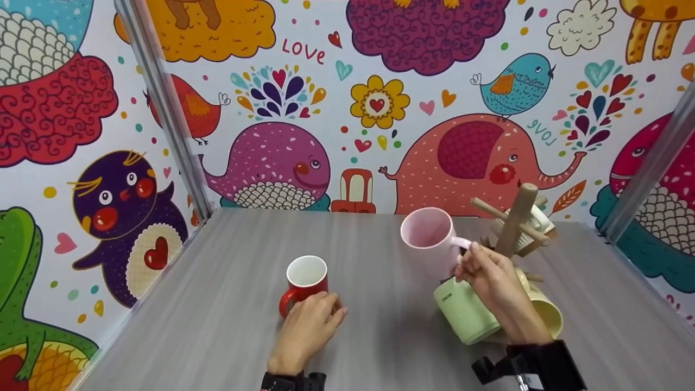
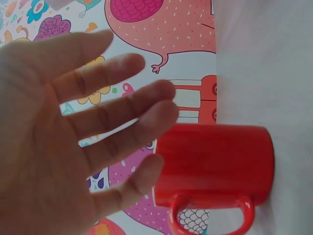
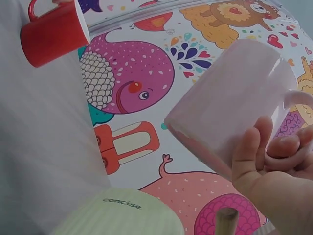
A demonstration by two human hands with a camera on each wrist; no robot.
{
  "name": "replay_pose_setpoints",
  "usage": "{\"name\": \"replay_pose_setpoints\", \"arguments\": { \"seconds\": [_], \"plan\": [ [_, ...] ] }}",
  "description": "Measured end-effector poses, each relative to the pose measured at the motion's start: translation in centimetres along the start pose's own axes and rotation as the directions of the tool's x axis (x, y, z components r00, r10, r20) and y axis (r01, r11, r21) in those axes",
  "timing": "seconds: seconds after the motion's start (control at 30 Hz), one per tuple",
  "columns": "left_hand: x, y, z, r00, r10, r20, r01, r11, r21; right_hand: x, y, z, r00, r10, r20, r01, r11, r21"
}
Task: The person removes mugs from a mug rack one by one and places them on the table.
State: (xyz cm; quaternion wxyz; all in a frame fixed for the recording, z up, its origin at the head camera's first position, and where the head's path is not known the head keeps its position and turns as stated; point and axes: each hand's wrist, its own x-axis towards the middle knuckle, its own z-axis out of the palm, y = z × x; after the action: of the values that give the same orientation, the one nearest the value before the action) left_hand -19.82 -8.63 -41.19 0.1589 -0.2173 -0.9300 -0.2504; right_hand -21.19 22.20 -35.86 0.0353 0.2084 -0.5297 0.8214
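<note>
My right hand (image 1: 491,279) grips the handle of a pink mug (image 1: 429,244), which hangs in the air beside the wooden mug rack (image 1: 513,228). In the right wrist view the fingers curl through the handle of the pink mug (image 3: 230,103). A red mug (image 1: 307,279) with a white inside stands upright on the table, its handle turned to the left. My left hand (image 1: 309,328) is just in front of the red mug. In the left wrist view its fingers are loosely spread beside the red mug (image 2: 215,164), holding nothing.
On the rack hang a light green mug (image 1: 467,312), a yellow mug (image 1: 545,312) and a white cup (image 1: 535,220). The grey table (image 1: 228,326) meets walls covered in cartoon animals, with metal posts (image 1: 168,108) at the corners.
</note>
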Motion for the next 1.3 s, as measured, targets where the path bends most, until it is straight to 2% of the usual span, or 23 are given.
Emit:
{"name": "replay_pose_setpoints", "arguments": {
  "seconds": [0.23,0.43,0.63,0.8,1.03,1.3],
  "plan": [
    [0.1,0.0,0.0,1.0,-0.006,0.005,0.006,1.0,0.0,-0.5,0.3,0.0,0.995,-0.052,0.084,0.047,0.997,0.053],
    [0.1,0.0,0.0,1.0,-0.003,0.004,0.003,1.0,0.002,-1.1,0.6,-0.6,0.989,-0.101,0.111,0.091,0.992,0.088],
    [0.1,0.1,0.1,1.0,0.007,0.008,-0.007,1.0,0.001,-2.2,0.9,-1.1,0.968,-0.155,0.196,0.133,0.983,0.124],
    [0.1,0.1,0.1,1.0,0.0,0.012,0.0,1.0,-0.003,-3.1,0.7,-1.1,0.96,-0.167,0.226,0.133,0.978,0.159],
    [0.1,0.1,0.1,1.0,0.008,0.015,-0.008,1.0,-0.004,-4.3,0.6,-1.5,0.955,-0.194,0.226,0.127,0.951,0.281],
    [0.2,0.2,-0.1,0.998,-0.021,0.061,0.022,1.0,-0.017,-5.3,0.6,-1.8,0.984,-0.127,0.126,0.093,0.964,0.249]
  ]
}}
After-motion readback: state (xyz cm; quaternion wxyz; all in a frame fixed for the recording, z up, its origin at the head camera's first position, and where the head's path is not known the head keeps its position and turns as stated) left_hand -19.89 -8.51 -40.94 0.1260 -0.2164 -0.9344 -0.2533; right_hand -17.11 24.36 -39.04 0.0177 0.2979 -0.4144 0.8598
